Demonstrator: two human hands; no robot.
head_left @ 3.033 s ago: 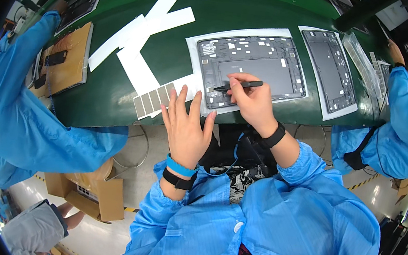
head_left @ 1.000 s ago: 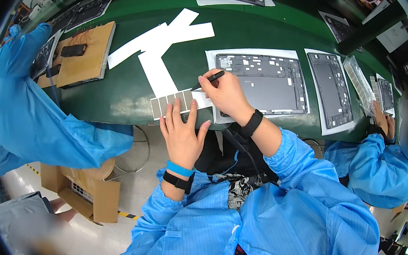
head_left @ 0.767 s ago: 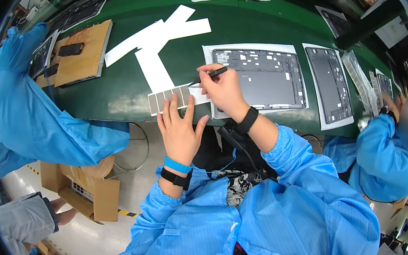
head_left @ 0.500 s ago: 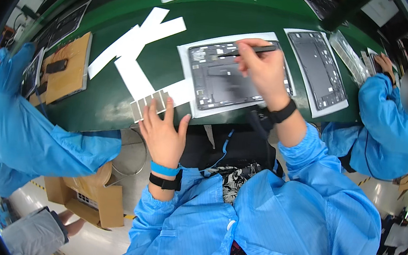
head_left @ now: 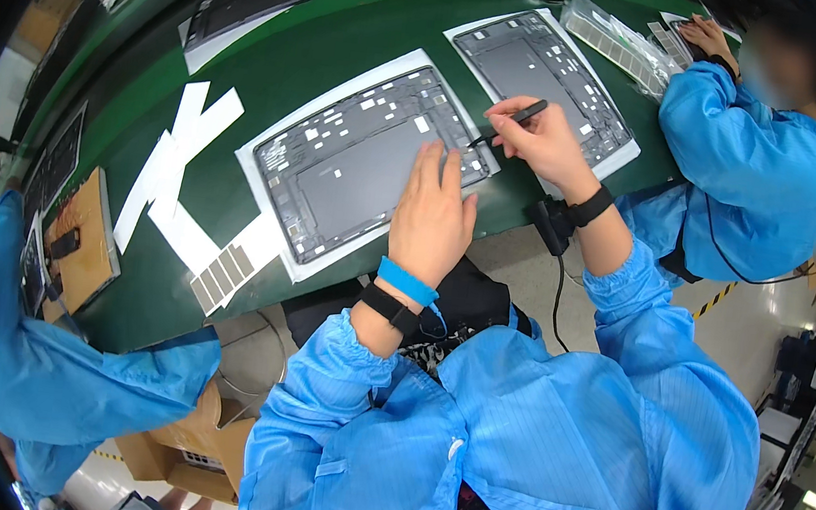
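black slender tool (head_left: 527, 112) pinched in right hand (head_left: 544, 150); left hand (head_left: 432, 223) flat on white-dotted grey rectangular shell (head_left: 378, 166); grey oblong patches (head_left: 215, 280), i see, remain nearby.

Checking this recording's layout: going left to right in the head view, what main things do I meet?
Tan board, crossed white strips, dark grey panel with the left hand over it, right hand holding a slim black tool, co-worker's hand.
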